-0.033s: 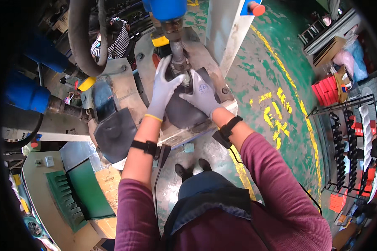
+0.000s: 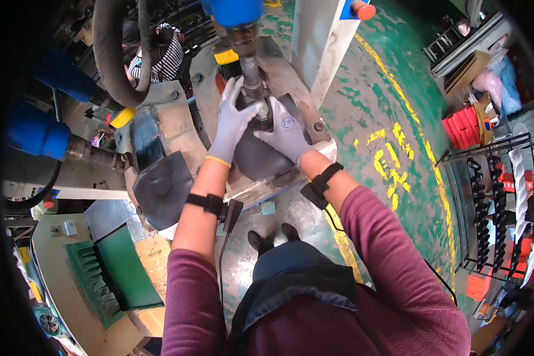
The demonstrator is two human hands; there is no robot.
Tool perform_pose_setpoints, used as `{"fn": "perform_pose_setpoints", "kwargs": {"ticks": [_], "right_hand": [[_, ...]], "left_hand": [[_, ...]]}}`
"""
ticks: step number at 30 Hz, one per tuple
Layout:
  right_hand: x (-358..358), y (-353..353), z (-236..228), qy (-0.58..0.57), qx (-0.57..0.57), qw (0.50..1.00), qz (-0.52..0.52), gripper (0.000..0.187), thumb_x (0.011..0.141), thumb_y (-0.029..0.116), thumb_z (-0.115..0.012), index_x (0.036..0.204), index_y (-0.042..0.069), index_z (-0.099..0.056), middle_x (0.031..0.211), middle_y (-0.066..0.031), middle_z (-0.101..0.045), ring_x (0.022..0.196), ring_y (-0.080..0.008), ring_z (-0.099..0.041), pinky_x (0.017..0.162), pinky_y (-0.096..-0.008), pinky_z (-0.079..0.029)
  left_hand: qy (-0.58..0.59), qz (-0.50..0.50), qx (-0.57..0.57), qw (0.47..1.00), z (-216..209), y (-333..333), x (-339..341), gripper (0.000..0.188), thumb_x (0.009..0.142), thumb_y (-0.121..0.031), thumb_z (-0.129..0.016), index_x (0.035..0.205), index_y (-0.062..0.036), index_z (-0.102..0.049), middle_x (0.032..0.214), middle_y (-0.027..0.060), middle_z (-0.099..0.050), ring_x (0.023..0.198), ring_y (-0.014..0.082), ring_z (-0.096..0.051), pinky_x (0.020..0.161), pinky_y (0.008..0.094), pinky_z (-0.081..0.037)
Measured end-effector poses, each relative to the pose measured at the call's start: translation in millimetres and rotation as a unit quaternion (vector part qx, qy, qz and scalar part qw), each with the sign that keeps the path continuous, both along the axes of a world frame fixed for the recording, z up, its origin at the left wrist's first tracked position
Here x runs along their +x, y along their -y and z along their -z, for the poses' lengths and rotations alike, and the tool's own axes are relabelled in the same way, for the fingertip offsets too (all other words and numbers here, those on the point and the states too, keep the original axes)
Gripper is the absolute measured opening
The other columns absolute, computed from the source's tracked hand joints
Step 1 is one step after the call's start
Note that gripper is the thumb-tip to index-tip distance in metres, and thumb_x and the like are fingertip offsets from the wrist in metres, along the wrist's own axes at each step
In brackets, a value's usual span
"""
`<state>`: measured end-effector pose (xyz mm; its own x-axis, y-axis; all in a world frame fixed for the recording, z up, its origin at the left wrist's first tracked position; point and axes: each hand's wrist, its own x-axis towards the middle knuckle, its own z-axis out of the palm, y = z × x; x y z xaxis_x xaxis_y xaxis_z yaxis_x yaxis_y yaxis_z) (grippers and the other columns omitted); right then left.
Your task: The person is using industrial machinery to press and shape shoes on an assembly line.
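The largest thing before the person is a machine (image 2: 237, 13) with a blue housing, its upright shaft (image 2: 250, 68) coming down over a worn metal bed (image 2: 302, 80). These look heavy and rigid, better worked around than pushed against.

Next in size is a dark pad (image 2: 261, 160), lying on the near part of the bed below the hands. Its smooth, slightly curved surface suggests rubber or leather: bendable, not fragile, perhaps grippy more than slick. Its free near edge seems the natural place to take hold of it.

The person's gloved hands come next. The left hand (image 2: 231, 121) has its fingers pointing up beside the shaft and its thumb spread well away from them, the thumb tip against a small metal piece (image 2: 263, 111). The right hand (image 2: 288, 130) lies along the piece's other side, its thumb angled out over the pad; how firmly its fingers press cannot be told.

Smallest is that rounded, shiny piece, just under the shaft and between the hands. Whether it is loose or joined to the shaft is unclear. It is probably hard, dense and somewhat slippery, best pinched from both sides, with fingertips clear of the shaft's end.
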<state>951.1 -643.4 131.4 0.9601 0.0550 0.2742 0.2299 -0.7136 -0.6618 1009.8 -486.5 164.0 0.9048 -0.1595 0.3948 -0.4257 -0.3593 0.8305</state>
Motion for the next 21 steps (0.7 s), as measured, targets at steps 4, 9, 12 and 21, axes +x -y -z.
{"fn": "perform_pose_setpoints", "kwargs": {"ticks": [4, 9, 12, 21], "right_hand": [[1.2, -16.3, -4.1, -0.023, 0.015, 0.999, -0.023, 0.099, 0.071, 0.034, -0.081, 0.145, -0.003, -0.027, 0.141, -0.0256, -0.041, 0.132, -0.0358, -0.042, 0.108, -0.0382, -0.038], [2.8, -17.1, 0.6, 0.025, 0.006, 1.000, -0.015, 0.099, 0.071, 0.033, -0.081, 0.145, -0.003, -0.027, 0.142, -0.0252, -0.041, 0.132, -0.0354, -0.042, 0.109, -0.0379, -0.038], [1.8, -19.5, 0.0, 0.026, 0.014, 1.000, -0.012, 0.097, 0.071, 0.032, -0.081, 0.146, -0.001, -0.028, 0.141, -0.0230, -0.042, 0.131, -0.0350, -0.043, 0.109, -0.0386, -0.037], [2.1, -8.2, 2.8, 0.006, 0.013, 1.000, -0.009, 0.099, 0.070, 0.034, -0.081, 0.144, -0.003, -0.028, 0.142, -0.0247, -0.040, 0.133, -0.0350, -0.041, 0.110, -0.0380, -0.036]], "left_hand": [[-0.028, 0.002, -0.118, 0.993, 10.7, -25.9, 45.1, 0.032, 0.080, -0.014, -0.072, 0.112, -0.0078, -0.070, 0.149, 0.0182, -0.040, 0.139, 0.0293, -0.037, 0.113, 0.0358, -0.030], [-0.078, -0.039, -0.126, 0.988, 12.1, -19.3, 92.4, 0.027, 0.081, -0.017, -0.072, 0.101, 0.0013, -0.069, 0.113, 0.0111, -0.064, 0.106, 0.0205, -0.059, 0.093, 0.0310, -0.045], [-0.203, -0.032, -0.296, 0.933, 25.3, -16.1, 100.3, 0.028, 0.080, -0.018, -0.073, 0.097, 0.0035, -0.069, 0.096, 0.0072, -0.068, 0.089, 0.0157, -0.062, 0.081, 0.0294, -0.049], [-0.222, -0.144, -0.254, 0.930, 9.9, -13.8, 98.6, 0.042, 0.075, -0.029, -0.078, 0.098, 0.0053, -0.070, 0.090, 0.0100, -0.070, 0.077, 0.0173, -0.063, 0.073, 0.0318, -0.050]]}}
